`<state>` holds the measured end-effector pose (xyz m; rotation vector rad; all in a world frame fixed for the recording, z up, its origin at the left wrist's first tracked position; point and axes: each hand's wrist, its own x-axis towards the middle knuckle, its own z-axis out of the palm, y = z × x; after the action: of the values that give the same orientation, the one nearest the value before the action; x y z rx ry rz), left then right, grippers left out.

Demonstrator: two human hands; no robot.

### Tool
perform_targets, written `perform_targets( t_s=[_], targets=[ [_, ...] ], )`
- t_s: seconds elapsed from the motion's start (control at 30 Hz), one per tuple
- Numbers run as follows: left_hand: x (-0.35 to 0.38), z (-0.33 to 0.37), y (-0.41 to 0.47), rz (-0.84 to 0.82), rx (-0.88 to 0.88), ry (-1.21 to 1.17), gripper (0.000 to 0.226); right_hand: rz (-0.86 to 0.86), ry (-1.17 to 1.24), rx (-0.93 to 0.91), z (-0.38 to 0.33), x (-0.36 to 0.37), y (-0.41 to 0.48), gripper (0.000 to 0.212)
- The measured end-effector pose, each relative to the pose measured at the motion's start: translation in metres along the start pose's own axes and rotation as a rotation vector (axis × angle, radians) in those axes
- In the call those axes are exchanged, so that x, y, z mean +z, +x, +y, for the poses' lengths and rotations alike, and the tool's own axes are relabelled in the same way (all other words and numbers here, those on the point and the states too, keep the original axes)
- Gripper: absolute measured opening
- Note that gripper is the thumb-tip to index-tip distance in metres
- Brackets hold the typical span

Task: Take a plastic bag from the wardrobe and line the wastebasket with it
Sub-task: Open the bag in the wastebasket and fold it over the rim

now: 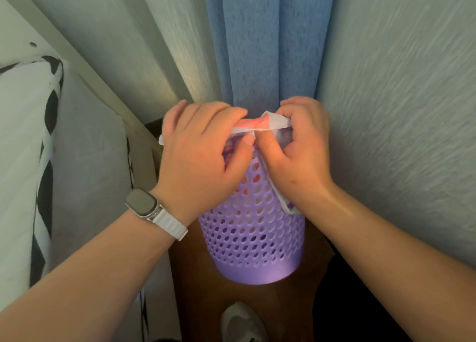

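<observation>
A purple perforated wastebasket [253,241] stands on the brown floor, close to a blue curtain. A thin white plastic bag [277,122] with a pink patch lies across its top. My left hand [199,151] and my right hand [301,146] are both over the basket's rim, side by side, thumbs almost touching. Each hand pinches the bag's edge. A flap of the bag hangs down the basket's outside under my right wrist. The basket's rim is hidden by my hands.
A bed with a white and black patterned cover [31,161] and a pale frame [108,94] lies on the left. Pale curtains [399,110] hang right and behind, the blue curtain [268,45] between them. A white slipper [242,321] is at the bottom.
</observation>
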<state>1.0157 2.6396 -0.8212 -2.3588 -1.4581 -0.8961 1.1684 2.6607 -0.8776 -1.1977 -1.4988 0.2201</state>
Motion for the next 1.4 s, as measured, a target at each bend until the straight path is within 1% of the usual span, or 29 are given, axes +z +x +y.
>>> perform_targets(
  t_s=[0.13,0.33,0.6,0.7,0.83,0.97,1.1,1.13,1.27,1.33,1.4],
  targets=[
    [0.005,0.005,0.001,-0.023,-0.019,-0.013,0.024,-0.011,-0.006,0.012,-0.008,0.006,-0.002,0.025],
    [0.005,-0.007,0.0,-0.1,0.062,0.054,0.021,-0.023,0.025,0.019,-0.005,0.006,-0.005,0.023],
    [0.005,-0.021,-0.001,-0.082,-0.034,0.042,0.014,-0.105,0.012,-0.056,0.011,-0.013,0.007,0.044],
    [0.005,-0.027,-0.001,-0.073,-0.066,0.008,0.015,-0.147,0.082,0.007,0.016,-0.017,0.014,0.048],
    [0.004,-0.026,-0.002,-0.068,-0.048,-0.031,0.014,-0.24,0.17,0.128,0.016,-0.012,0.009,0.049],
    [0.003,-0.027,-0.002,-0.043,-0.055,-0.059,0.013,-0.266,0.195,0.143,0.013,-0.01,0.007,0.047],
    [0.002,-0.025,-0.002,-0.04,-0.059,-0.084,0.014,-0.237,0.193,0.161,0.013,-0.011,0.007,0.024],
    [0.001,-0.024,-0.001,-0.044,-0.058,-0.088,0.015,-0.214,0.181,0.159,0.013,-0.01,0.006,0.021],
    [-0.006,-0.017,0.002,-0.052,0.018,-0.048,0.019,-0.129,0.103,0.123,0.008,-0.007,0.004,0.02],
    [-0.007,-0.008,0.002,-0.075,0.068,0.004,0.029,-0.091,0.064,0.089,0.004,-0.006,0.005,0.022],
    [-0.004,0.0,0.002,-0.112,0.067,0.055,0.037,-0.08,0.037,0.064,0.0,-0.005,0.004,0.022]
  ],
)
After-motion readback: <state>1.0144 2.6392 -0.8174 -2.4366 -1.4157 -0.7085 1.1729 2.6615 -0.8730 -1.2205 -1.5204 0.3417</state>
